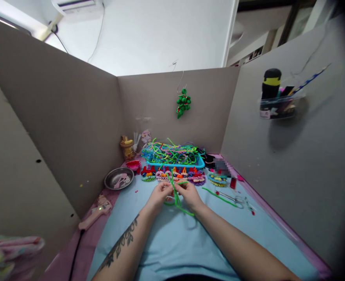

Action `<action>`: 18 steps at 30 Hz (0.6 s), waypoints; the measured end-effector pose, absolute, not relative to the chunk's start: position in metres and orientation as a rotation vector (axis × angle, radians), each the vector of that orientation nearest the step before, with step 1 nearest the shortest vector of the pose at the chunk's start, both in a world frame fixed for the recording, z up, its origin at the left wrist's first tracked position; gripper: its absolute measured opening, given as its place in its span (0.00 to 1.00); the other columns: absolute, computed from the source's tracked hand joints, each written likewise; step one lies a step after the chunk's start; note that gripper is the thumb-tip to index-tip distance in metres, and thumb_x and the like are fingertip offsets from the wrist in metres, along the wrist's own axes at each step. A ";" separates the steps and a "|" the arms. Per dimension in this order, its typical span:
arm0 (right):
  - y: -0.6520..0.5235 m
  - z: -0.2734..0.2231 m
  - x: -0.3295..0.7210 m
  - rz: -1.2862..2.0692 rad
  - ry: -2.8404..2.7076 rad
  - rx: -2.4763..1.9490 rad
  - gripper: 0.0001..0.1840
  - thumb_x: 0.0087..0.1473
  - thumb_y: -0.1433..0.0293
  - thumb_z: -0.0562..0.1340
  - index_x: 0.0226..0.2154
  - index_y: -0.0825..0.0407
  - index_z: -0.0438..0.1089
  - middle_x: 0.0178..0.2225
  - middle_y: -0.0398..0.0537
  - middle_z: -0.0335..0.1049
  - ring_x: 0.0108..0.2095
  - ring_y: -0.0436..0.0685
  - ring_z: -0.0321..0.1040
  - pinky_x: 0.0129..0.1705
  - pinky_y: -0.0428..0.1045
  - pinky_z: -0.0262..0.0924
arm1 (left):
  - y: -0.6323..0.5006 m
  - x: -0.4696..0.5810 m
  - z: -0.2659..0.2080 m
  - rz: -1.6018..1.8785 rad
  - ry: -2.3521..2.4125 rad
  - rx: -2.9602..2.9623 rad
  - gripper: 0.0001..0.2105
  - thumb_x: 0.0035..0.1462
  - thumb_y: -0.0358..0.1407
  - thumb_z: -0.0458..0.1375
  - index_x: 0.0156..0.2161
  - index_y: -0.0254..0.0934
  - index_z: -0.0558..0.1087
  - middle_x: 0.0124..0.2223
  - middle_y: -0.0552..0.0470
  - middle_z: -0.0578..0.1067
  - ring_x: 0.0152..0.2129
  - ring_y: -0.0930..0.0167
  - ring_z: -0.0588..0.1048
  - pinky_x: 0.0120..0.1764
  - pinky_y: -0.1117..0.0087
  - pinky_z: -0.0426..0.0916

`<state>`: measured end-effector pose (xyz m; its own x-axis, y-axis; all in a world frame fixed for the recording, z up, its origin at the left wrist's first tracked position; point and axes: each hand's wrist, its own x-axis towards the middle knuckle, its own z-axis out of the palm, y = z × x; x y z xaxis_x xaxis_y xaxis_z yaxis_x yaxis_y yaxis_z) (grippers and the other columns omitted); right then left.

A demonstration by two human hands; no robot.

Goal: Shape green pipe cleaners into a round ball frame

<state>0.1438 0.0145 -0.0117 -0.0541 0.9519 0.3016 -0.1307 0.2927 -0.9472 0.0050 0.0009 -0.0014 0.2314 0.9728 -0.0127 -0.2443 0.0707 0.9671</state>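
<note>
My left hand [162, 191] and my right hand [187, 192] meet above the middle of the blue cloth, both closed in a pinch. Between them they hold several bright green pipe cleaners [176, 199], crossed and bent, with loose ends pointing up, right and down. My fingers partly cover the spot where the stems cross. Just beyond my hands stands a row of colourful fuzzy figures [179, 174]. A single green pipe cleaner [219, 197] lies on the cloth right of my right hand, beside a pair of scissors [231, 197].
Behind the figures is a blue tray [200, 164] heaped with pipe cleaners. A metal bowl [118, 178] and a pink glue gun [96, 214] with a lit green light lie left. Grey panels surround the table; a green ornament [183, 103] hangs at the back, a clear holder [277, 107] right.
</note>
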 end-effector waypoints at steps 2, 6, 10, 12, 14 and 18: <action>0.014 -0.011 0.144 1.031 -1.354 -0.874 0.14 0.40 0.60 0.65 0.23 0.55 0.68 0.22 0.44 0.67 0.24 0.51 0.63 0.27 0.46 0.57 | -0.002 0.006 -0.001 1.061 0.808 1.091 0.19 0.40 0.42 0.65 0.35 0.35 0.63 0.23 0.56 0.69 0.19 0.75 0.69 0.21 0.78 0.55; 0.016 -0.014 0.143 1.078 -1.403 -0.872 0.14 0.43 0.60 0.64 0.23 0.55 0.67 0.21 0.43 0.67 0.24 0.51 0.63 0.27 0.46 0.56 | -0.004 0.003 0.000 0.999 0.742 1.115 0.20 0.40 0.37 0.66 0.36 0.35 0.63 0.21 0.57 0.68 0.18 0.76 0.70 0.22 0.77 0.55; 0.018 -0.016 0.146 1.267 -1.401 -0.832 0.17 0.43 0.57 0.63 0.22 0.55 0.66 0.19 0.41 0.65 0.21 0.49 0.60 0.24 0.45 0.53 | -0.003 -0.005 0.002 0.921 0.706 1.130 0.21 0.38 0.35 0.67 0.39 0.34 0.65 0.23 0.56 0.70 0.18 0.76 0.70 0.23 0.77 0.57; 0.018 -0.017 0.147 1.380 -1.391 -0.822 0.18 0.42 0.56 0.64 0.22 0.56 0.66 0.18 0.41 0.64 0.19 0.48 0.59 0.23 0.44 0.52 | -0.002 -0.009 0.002 0.867 0.684 1.138 0.23 0.37 0.34 0.67 0.41 0.34 0.66 0.23 0.55 0.70 0.18 0.76 0.70 0.22 0.77 0.56; 0.018 -0.017 0.146 1.468 -1.347 -0.829 0.19 0.40 0.56 0.65 0.22 0.56 0.65 0.17 0.41 0.64 0.18 0.47 0.58 0.22 0.44 0.51 | 0.000 -0.011 0.001 0.848 0.669 1.132 0.23 0.36 0.33 0.67 0.41 0.34 0.66 0.23 0.54 0.71 0.17 0.76 0.69 0.22 0.77 0.57; 0.016 -0.017 0.144 1.511 -1.261 -0.881 0.20 0.37 0.56 0.66 0.22 0.56 0.66 0.18 0.41 0.65 0.18 0.47 0.59 0.21 0.44 0.50 | 0.003 -0.010 -0.004 0.899 0.661 1.090 0.20 0.39 0.32 0.66 0.38 0.34 0.64 0.24 0.54 0.71 0.18 0.76 0.70 0.23 0.77 0.59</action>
<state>0.1442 0.0159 -0.0167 -0.2938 0.9549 0.0428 -0.2129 -0.0217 -0.9768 -0.0105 0.0033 -0.0045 0.4939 0.8691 -0.0251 -0.2833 0.1882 0.9404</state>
